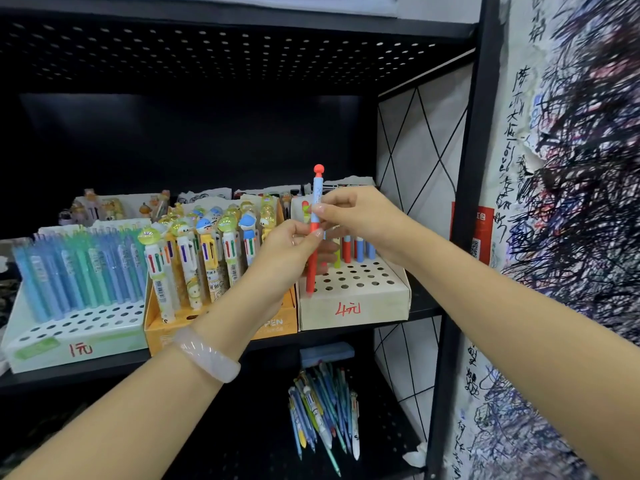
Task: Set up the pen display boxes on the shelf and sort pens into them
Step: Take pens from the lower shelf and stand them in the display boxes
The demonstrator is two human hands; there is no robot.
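Black shelf (346, 332) behind, your left hand (291, 251) and right hand (356, 213) both pinch 1 upright red-and-blue pen (316, 233) with a ball top.

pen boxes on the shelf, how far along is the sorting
Done: three display boxes stand on the shelf, the 1元 box and orange box well stocked. In hand: the left hand and right hand pinch a red-and-blue pen over the 4元 box. Left: its many open holes, and the loose pens below.
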